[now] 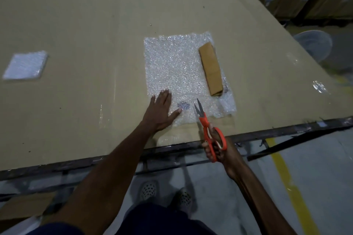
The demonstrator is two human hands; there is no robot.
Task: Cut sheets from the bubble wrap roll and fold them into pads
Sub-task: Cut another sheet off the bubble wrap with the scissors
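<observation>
A sheet of bubble wrap (175, 70) lies flat on the cardboard-covered table (86, 25), reaching to the table's near edge. A flat brown cardboard block (211, 68) rests on its right side. My left hand (162, 110) presses flat on the sheet's near left part, fingers straight and spread. My right hand (215, 149) grips orange-handled scissors (207, 126) at the table's front edge. Their blades are slightly parted and point at the sheet's near edge. A folded bubble wrap pad (25, 66) lies far left on the table.
The table's dark metal front edge (286, 129) runs along below my hands. A white fan (313, 46) stands on the floor at the right. Scraps of clear tape (320, 87) lie on the right of the table. A yellow floor line (286, 177) runs past my feet.
</observation>
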